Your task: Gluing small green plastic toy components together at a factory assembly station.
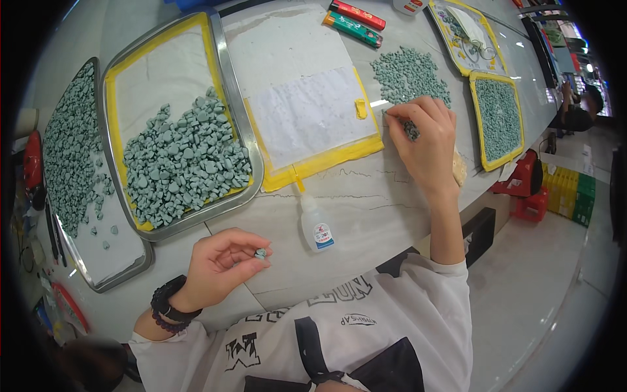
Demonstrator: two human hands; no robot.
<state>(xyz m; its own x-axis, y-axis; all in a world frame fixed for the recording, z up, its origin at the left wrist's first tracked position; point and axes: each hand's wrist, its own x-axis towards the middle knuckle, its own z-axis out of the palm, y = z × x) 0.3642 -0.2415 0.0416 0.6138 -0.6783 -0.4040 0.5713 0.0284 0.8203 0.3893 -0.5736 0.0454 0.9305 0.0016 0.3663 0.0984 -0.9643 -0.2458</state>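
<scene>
Left hand [219,264] pinches one green stone [260,253] | right hand [430,134] grasps several stones [411,130] | four trays [163,72], two lighters [353,29], one yellow-tipped bottle [317,225] | veined pale table [366,202] | light floor [509,261]

green-grey stone [260,253] | pinched, left hand [225,262] | stones [411,130], apparently clustered | right hand [431,140]

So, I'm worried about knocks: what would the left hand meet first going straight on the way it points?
Likely the yellow-tipped bottle, right of the left hand, though depth is unclear.

Stones [411,130] partly behind right fingers [424,110]
</scene>
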